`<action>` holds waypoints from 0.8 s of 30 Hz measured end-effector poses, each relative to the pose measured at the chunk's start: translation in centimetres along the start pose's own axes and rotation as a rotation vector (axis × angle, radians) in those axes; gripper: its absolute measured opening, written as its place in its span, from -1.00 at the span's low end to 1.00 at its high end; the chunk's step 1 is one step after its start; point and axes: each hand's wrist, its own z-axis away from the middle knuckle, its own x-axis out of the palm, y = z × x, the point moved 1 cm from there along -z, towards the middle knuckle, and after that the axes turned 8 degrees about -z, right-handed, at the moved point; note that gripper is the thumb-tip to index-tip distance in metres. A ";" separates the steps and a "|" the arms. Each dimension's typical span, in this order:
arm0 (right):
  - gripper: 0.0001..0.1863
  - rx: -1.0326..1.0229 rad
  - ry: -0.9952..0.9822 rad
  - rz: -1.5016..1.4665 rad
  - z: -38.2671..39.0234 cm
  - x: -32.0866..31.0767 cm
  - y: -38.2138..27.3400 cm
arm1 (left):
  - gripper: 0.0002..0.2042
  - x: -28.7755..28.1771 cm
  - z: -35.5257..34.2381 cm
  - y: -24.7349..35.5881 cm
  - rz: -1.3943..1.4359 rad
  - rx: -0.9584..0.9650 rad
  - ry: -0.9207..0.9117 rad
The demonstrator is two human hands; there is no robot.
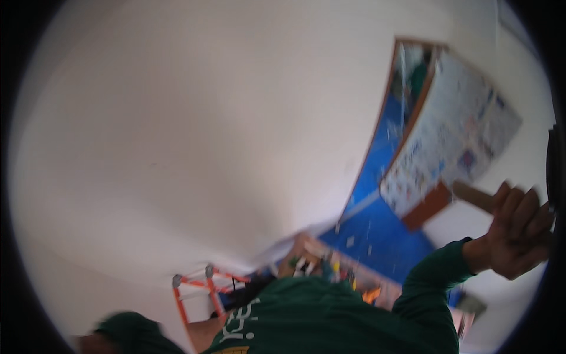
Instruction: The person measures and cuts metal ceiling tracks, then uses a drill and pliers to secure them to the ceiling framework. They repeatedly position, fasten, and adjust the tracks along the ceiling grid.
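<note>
My right hand (519, 230) is raised at the right, in front of the wall, its fingers wrapped round a tan, wooden-looking handle (473, 196). The handle's end sticks out to the left of my fist. A dark, narrow piece (552, 168) shows just above the hand at the picture's rim; I cannot tell whether it belongs to the same tool. At the lower left, my left arm's green sleeve is blurred, and only a bit of skin of my left hand or wrist (88, 343) shows at the edge. Its fingers are hidden.
A broad pale wall (177, 135) fills most of the view. Below stands an orange ladder (197, 289). On the right an open door (454, 130) covered with marks or stickers adjoins a blue floor (377, 242). Several mixed items (348, 274) lie on the floor behind my torso.
</note>
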 end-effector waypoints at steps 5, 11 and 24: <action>-0.76 0.896 0.425 -0.403 22.3 -1.8 2.6 | -0.46 26.4 6.5 -16.3 1.085 -1.467 0.712; -0.74 1.980 0.741 0.470 49.5 -4.8 11.0 | -0.51 50.5 13.7 -19.2 1.201 -1.500 -0.422; -0.59 2.655 -0.028 0.750 96.2 -3.1 7.3 | -0.43 76.9 16.8 -16.6 0.649 -1.513 -0.573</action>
